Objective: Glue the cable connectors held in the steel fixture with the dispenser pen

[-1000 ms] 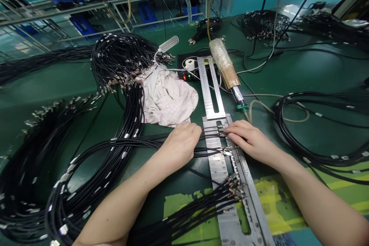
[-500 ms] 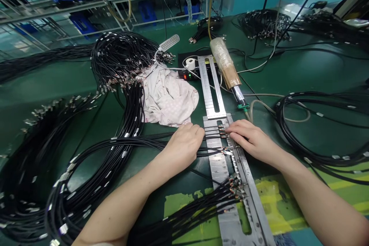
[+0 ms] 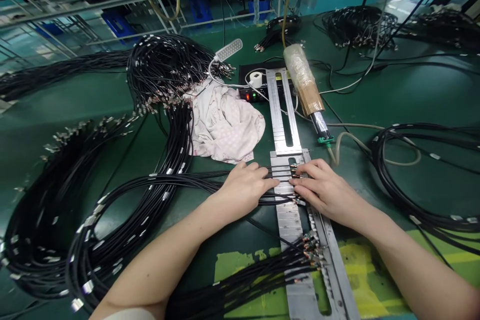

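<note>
My left hand [image 3: 243,190] is closed over thin black cables [image 3: 198,178], with one finger stretched along them onto the grooved metal fixture [image 3: 288,222]. These cables run in from a loop on the left and lie across the fixture in its grooves. At the fixture's right rail, my right hand [image 3: 324,186] pinches one cable's end; its fingertips partly cover the small metal connectors [image 3: 293,166]. Nearer to me, a second bundle of black cables [image 3: 258,271] rests on the fixture, connectors against the rail.
Left on the green table lie large coils of black cable [image 3: 161,70] and a crumpled pale cloth [image 3: 228,122]. A small lamp [image 3: 229,50], a black box with lit indicators [image 3: 245,95] and a wrapped glue syringe [image 3: 303,80] stand behind the fixture. More cable coils [image 3: 386,160] lie right.
My left hand's finger now reaches farther right along the cables onto the fixture. My right fingertips have come slightly nearer to me along the row of connectors. The view has shifted a little.
</note>
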`<move>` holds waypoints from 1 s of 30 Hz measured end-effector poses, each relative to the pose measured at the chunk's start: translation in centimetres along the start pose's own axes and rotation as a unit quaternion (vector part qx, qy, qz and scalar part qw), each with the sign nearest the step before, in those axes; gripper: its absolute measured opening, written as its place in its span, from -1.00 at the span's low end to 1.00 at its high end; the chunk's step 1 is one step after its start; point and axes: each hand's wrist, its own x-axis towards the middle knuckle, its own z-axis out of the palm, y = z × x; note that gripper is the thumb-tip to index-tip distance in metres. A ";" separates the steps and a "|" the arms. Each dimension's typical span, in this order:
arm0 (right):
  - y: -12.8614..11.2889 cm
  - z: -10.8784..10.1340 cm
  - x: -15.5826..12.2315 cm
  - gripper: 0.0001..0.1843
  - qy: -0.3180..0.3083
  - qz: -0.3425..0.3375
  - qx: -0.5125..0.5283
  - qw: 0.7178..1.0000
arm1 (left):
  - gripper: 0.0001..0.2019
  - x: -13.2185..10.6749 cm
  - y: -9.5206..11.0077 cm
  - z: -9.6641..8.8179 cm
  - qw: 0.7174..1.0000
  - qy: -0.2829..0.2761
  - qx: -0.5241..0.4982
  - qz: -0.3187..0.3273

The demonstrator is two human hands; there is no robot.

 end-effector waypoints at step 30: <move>0.7 -1.0 -1.1 -0.69 0.094 0.011 0.118 0.988 | -0.78 -5.5 3.3 1.3 0.980 0.157 -0.117 -0.023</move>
